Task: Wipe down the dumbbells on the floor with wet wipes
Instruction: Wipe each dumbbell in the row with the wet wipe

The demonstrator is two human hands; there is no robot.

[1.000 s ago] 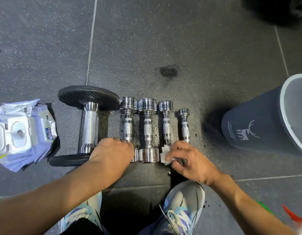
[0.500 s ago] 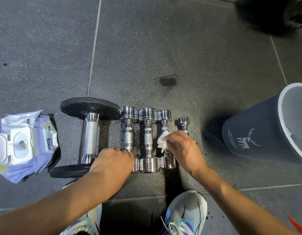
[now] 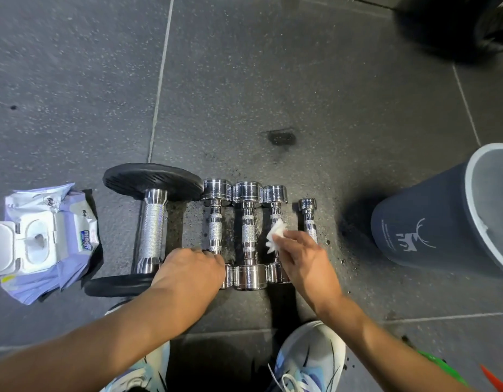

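Observation:
Several chrome dumbbells lie side by side on the dark rubber floor. The big one point(image 3: 152, 227) with black plates is leftmost. To its right lie three chrome ones, the third point(image 3: 275, 195) from it beside the smallest point(image 3: 308, 213) at the right end. My right hand point(image 3: 304, 257) pinches a crumpled white wet wipe point(image 3: 275, 236) against the handle of that third chrome dumbbell. My left hand point(image 3: 192, 271) curls over the near end of the first chrome dumbbell point(image 3: 215, 219), covering its near head.
An open pack of wet wipes point(image 3: 44, 241) with its white lid flipped up lies at the left. A dark grey bin point(image 3: 442, 219) stands at the right. My two sneakers point(image 3: 307, 360) are at the bottom. A dark weight point(image 3: 493, 26) sits at the far right corner.
My right hand has slid the wipe from the near head of the third chrome dumbbell up onto its handle. My left hand has stayed on the first chrome dumbbell.

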